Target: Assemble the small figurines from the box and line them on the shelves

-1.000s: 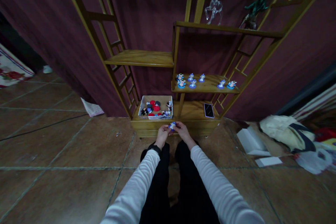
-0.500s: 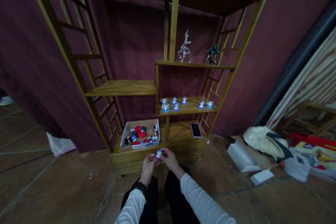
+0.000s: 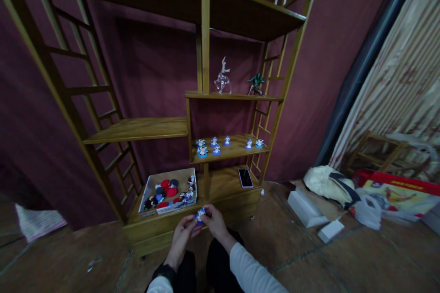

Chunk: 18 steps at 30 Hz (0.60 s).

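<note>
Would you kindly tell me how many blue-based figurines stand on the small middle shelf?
7 figurines on the shelf: four clustered at its left end, one just right of them, two toward the right end. Left hand and right hand pinch another figurine.

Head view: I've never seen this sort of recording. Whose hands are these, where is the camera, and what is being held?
No machine here: a person wears the camera on the head, so it looks forward and down over their own arms. At the bottom, the left hand and right hand meet and pinch one small blue figurine between the fingertips. Ahead stands a wooden shelf unit. Its bottom board carries an open box of similar figurines and a dark phone; the shelf above holds a row of figurines, and higher up stand a glass figure and a green figure.
</note>
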Available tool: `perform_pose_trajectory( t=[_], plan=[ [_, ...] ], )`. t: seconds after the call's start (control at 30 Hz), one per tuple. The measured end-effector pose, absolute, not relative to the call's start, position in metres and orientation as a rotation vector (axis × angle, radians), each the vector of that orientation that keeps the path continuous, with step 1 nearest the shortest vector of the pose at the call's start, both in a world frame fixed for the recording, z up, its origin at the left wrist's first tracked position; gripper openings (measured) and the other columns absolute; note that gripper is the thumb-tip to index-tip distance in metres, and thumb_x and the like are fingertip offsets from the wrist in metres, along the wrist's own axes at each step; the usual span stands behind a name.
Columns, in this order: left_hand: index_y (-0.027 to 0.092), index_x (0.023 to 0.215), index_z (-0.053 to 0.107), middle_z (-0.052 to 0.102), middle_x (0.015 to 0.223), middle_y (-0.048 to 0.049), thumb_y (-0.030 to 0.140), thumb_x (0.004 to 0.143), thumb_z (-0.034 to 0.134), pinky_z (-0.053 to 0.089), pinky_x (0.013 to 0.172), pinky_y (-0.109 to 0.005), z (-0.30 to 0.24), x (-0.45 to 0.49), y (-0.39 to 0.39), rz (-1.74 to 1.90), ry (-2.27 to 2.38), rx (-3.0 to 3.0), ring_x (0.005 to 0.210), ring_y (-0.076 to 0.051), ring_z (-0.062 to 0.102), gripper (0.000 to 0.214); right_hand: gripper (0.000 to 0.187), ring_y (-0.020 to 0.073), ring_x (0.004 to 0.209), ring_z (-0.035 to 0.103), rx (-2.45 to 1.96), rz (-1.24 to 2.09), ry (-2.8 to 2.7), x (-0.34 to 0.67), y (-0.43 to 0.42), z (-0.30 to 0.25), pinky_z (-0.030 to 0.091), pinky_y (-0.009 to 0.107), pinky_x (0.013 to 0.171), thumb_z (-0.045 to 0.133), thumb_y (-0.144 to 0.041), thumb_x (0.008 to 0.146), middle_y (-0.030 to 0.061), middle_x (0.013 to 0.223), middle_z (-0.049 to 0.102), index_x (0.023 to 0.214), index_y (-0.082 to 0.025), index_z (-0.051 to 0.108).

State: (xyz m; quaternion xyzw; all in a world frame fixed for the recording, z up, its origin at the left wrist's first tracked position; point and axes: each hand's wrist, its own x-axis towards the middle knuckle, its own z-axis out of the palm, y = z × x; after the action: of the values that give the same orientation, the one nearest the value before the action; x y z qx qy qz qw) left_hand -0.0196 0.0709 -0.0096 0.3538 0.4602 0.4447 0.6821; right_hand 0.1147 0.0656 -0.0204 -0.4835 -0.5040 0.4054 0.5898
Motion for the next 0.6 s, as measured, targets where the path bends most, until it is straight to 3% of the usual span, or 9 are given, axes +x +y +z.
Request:
perform_pose_trajectory(
  t=[0.17,0.4,0.6],
  plan=[
    [0.016,0.101,0.056,0.071,0.087,-0.0122,0.035,0.064,0.073,0.053,0.073,-0.032,-0.006,-0.025,0.070,0.996,0.997,0.796,0.082,-0.024,0.068,0.045,0.022,0.0174,0.080,0.061,-1.061,0.908,-1.100,0.147,0.073,0.000,0.047,0.032,0.078,0.063,-0.029,0.067,-0.0001,0.084,0.064,0.088,-0.021,0.059],
    [0.014,0.103,0.059,0.070,0.095,-0.0136,0.036,0.063,0.072,0.051,0.078,-0.031,-0.007,-0.031,0.073,1.005,0.984,0.854,0.089,-0.024,0.067,0.048,0.036,0.0143,0.077,0.059,-1.052,0.602,-1.215,0.251,0.123,0.117,0.047,0.029,0.078,0.061,-0.033,0.072,0.0034,0.092,0.064,0.105,-0.020,0.057],
    [0.014,0.103,0.060,0.070,0.096,-0.0133,0.038,0.064,0.072,0.051,0.077,-0.031,-0.008,-0.032,0.075,0.987,1.014,0.837,0.090,-0.024,0.066,0.048,0.034,0.0131,0.076,0.060,-1.356,0.299,-1.359,0.318,0.176,0.181,0.048,0.028,0.077,0.054,-0.027,0.076,0.0022,0.089,0.065,0.110,-0.021,0.056]
  ],
)
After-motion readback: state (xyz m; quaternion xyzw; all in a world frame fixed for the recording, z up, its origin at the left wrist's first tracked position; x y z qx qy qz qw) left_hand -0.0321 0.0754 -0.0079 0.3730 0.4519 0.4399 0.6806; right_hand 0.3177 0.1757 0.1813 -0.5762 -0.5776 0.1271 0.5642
